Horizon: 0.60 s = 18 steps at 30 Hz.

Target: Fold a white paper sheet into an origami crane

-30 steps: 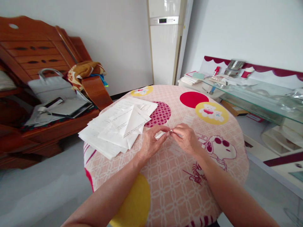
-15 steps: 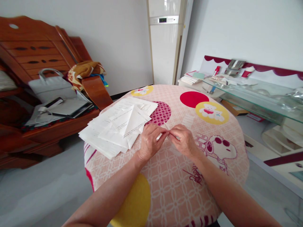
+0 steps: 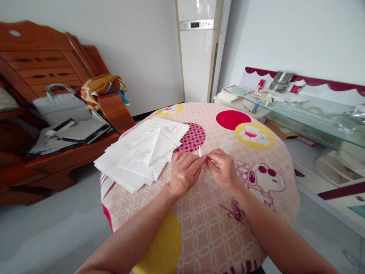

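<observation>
Over the middle of the round table, my left hand (image 3: pixel 184 171) and my right hand (image 3: pixel 224 170) meet fingertip to fingertip. Both pinch a small piece of white folded paper (image 3: pixel 200 150); its narrow pointed tip sticks up between them, and most of it is hidden by my fingers. To the left of my left hand lies a spread stack of printed paper sheets (image 3: pixel 114 165). On top of that stack rests a larger folded sheet (image 3: pixel 161 146) with a raised pointed crease.
A patterned pink cloth (image 3: pixel 199 228) covers the table. At left stands a wooden bench (image 3: pixel 114 114) with a grey bag (image 3: pixel 58 104) on it. A glass-topped cabinet (image 3: pixel 308 121) is close on the right, and a tall air conditioner (image 3: pixel 197 61) stands behind.
My left fingers have curled further over the paper, and its white tip now shows higher between my hands. My right hand has shifted very slightly; the stack is unchanged.
</observation>
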Motion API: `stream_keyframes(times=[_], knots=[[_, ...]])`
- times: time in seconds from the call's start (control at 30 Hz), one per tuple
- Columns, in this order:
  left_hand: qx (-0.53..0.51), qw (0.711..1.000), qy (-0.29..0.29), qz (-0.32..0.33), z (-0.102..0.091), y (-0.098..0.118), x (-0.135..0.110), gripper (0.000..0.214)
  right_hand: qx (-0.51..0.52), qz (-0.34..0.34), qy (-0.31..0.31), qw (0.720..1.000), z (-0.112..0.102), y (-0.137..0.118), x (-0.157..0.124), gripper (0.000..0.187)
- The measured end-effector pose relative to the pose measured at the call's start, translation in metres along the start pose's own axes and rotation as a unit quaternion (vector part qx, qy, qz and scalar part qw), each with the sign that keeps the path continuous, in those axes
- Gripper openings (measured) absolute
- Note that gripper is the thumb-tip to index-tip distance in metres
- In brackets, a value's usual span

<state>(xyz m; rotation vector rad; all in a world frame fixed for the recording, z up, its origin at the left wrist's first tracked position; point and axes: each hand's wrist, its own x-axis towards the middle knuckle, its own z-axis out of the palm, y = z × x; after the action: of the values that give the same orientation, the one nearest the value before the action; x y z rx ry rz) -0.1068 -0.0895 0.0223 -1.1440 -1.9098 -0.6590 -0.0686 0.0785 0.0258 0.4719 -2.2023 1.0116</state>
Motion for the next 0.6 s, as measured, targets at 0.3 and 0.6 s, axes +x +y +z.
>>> stream_keyframes(times=[0.3, 0.6], knots=[[0.023, 0.999, -0.033, 0.012, 0.005, 0.005, 0.000, 0.038, 0.001, 0.014, 0.008, 1.000, -0.003, 0.004, 0.001, 0.023], [-0.163, 0.966, 0.000, -0.203, -0.005, 0.009, 0.004, 0.034, 0.059, 0.041, 0.016, 0.997, -0.008, 0.008, 0.001, 0.019]])
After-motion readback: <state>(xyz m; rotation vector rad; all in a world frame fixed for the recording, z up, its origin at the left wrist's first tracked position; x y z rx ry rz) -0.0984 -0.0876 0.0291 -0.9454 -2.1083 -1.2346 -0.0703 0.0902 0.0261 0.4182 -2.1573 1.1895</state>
